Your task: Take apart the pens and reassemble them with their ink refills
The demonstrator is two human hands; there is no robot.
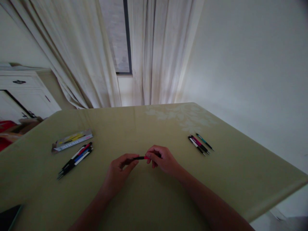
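Observation:
A pen (141,158) with a black barrel and a red-pink end is held level above the middle of the table. My left hand (120,171) pinches its black end. My right hand (161,158) grips the red-pink end with curled fingers. Several pens (75,158) lie in a loose bundle to the left, next to a flat pen package (72,140). Three pens (200,144) lie side by side to the right.
The table (154,199) wears an olive-green cloth with a pale flower print at its far side. A dark flat object (9,216) sits at the near left corner. White curtains hang behind, and a white cabinet (24,93) stands at the left.

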